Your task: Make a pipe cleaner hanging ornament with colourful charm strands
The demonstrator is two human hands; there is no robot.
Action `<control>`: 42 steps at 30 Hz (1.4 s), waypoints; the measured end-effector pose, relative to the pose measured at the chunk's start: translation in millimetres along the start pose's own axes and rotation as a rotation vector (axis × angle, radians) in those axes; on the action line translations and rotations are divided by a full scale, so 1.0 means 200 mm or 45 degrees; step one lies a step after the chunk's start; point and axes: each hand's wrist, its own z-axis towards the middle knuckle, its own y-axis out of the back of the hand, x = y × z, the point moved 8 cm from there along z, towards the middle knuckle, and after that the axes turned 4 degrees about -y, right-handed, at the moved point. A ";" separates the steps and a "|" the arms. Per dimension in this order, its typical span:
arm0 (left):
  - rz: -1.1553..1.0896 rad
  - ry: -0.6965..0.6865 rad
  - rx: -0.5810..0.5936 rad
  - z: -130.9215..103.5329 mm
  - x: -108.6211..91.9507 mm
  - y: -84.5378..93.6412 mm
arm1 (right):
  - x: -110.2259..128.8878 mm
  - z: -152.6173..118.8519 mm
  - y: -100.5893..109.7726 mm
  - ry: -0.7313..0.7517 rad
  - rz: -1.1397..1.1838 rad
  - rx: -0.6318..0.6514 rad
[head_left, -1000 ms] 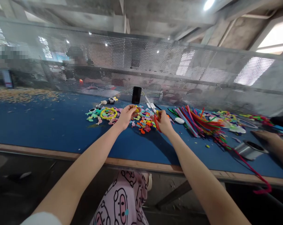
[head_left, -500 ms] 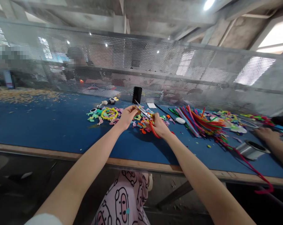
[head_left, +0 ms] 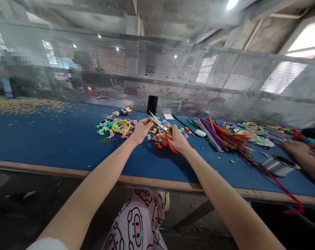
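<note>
Red-handled scissors (head_left: 172, 145) are held in my right hand (head_left: 177, 138), their metal blades pointing up and to the left. My left hand (head_left: 142, 131) is closed beside the blades, its fingertips pinched on something too small to make out. Under and around both hands lie small colourful fuzzy pieces (head_left: 159, 146), orange, pink and green among them. To the left of my left hand, a yellow fuzzy ring (head_left: 121, 126) rests on green and pink pieces.
A black phone (head_left: 152, 105) stands behind my hands against a perforated metal screen (head_left: 126, 59). To the right lie a bundle of coloured fuzzy stems (head_left: 220, 135), a white oval (head_left: 200, 133) and a wire spool (head_left: 280, 166). Another person's hand (head_left: 294, 147) rests at the far right.
The scissor blades look slightly more open. Both my hands stay in nearly the same place. At the far right, more of the other person's second hand shows.
</note>
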 end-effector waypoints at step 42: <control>0.139 0.182 -0.228 -0.01 0.06 0.15 | -0.56 -0.03 0.25 -0.981 -0.464 -0.206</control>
